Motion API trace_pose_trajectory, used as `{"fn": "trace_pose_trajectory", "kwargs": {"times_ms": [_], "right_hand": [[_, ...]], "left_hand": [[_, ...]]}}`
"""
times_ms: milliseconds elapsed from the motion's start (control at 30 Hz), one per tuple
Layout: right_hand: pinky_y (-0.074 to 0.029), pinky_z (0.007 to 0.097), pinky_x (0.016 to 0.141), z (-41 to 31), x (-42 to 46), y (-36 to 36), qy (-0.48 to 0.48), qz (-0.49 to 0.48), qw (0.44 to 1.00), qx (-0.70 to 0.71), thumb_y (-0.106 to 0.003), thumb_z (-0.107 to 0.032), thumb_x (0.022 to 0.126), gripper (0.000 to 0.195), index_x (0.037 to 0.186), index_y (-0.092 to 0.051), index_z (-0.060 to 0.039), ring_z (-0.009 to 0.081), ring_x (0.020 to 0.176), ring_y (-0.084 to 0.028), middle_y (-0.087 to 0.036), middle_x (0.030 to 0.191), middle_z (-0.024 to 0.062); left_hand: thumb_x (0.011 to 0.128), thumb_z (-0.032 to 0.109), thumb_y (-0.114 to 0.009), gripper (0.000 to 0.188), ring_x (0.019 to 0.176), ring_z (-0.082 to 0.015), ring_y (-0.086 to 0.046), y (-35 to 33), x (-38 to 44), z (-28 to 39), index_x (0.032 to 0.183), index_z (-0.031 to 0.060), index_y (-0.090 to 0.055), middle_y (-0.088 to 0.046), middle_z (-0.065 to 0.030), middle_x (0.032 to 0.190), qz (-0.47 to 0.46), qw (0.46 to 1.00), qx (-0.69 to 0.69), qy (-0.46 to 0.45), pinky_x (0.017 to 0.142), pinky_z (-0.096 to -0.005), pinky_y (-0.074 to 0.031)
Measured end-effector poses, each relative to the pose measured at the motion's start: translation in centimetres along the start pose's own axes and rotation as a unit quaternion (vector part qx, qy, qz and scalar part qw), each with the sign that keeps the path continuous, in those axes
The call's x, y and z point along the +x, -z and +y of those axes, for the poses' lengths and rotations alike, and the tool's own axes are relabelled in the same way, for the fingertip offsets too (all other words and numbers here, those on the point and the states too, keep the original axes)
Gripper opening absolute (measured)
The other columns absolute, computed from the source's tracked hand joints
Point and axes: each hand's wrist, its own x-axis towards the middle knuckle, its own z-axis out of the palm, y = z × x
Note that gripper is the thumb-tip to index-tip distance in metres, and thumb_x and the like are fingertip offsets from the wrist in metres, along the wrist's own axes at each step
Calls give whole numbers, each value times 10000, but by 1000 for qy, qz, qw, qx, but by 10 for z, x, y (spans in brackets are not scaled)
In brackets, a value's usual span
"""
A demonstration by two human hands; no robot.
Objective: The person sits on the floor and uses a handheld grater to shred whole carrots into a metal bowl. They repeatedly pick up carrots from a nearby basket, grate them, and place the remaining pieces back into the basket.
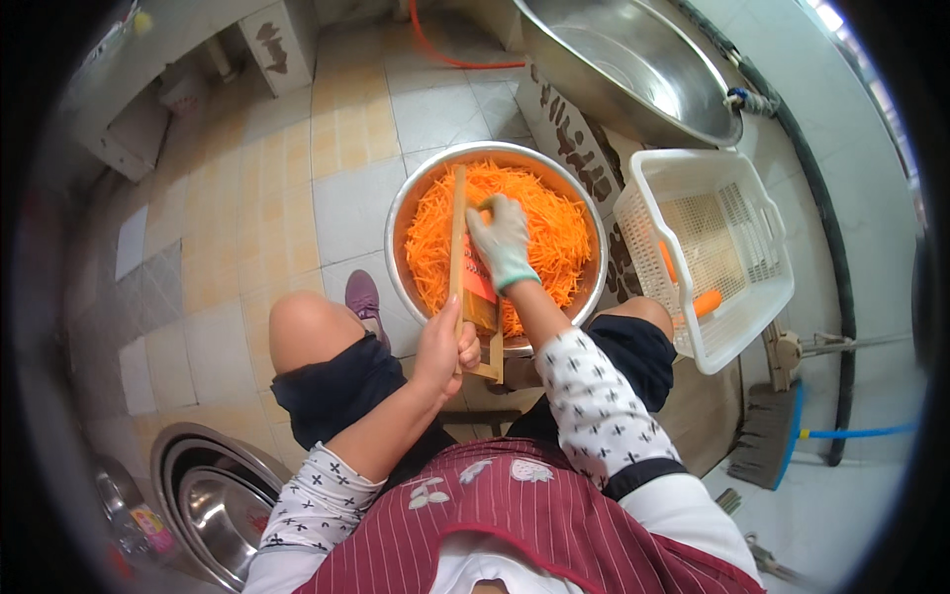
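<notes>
A steel bowl (397, 278) heaped with shredded carrot (557, 215) stands on the floor between my knees. Leaning into it is a wooden-framed grater (459, 230) with a red grating plate (477, 278). My bare left hand (444, 347) grips the frame at its near end. On the upper part of the grater, my right hand (501, 237) wears a pale knit glove with a green cuff. Its fingers curl around a piece of carrot (486, 216), mostly hidden by the glove.
To the right, a white plastic basket (686, 275) holds a few carrots (706, 303). Beyond it sits a large steel basin (631, 67). A blue broom (787, 438) lies at right. Nested steel bowls (223, 512) stand at lower left. An orange hose (445, 58) crosses the tiled floor (356, 193).
</notes>
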Motion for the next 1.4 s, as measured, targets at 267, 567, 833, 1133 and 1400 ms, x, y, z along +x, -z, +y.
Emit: {"fn": "trace_pose_trajectory", "kwargs": {"times_ms": [267,567,833,1133,1400], "right_hand": [[-446,366,894,14,-36,50,-101,-4,936,337,-572,-179,828,358,1155,-518,-45,289,1006,-584,-585,1106,165],[-443,407,855,-13,-77,58,-115,-35,987,111,-616,-210,844,285,1030,-533,-10,331,938,-577,-583,1006,197],[-442,460,814,3,14,4,-20,32,999,-6,-596,-184,830,213,884,-517,6,357,903,-550,-572,911,202],[-439,454,796,-7,-30,28,-24,28,999,-22,-562,-218,841,198,871,-530,-26,356,875,-540,-556,904,182],[-407,449,763,-12,-63,47,22,-7,999,32,-608,-145,798,173,833,-513,-4,351,842,-495,-508,867,182]], "left_hand": [[992,393,-389,264,405,-98,-334,-12,-4,7,923,139,-384,-335,22,513,-6,999,-37,7,403,-251,-282],[992,399,-385,284,393,-100,-320,-9,1,8,888,135,-384,-323,15,500,2,998,-60,6,401,-250,-278],[998,394,-369,312,381,-99,-313,-14,-4,-3,840,125,-370,-316,15,492,-9,997,-72,12,390,-255,-270],[988,467,-344,494,381,-96,-303,-23,-12,-7,624,135,-335,-293,20,457,19,999,-29,38,397,-243,-249],[997,456,-330,521,371,-98,-301,-19,-5,7,574,151,-333,-278,28,449,21,999,-35,0,393,-249,-251]]}}
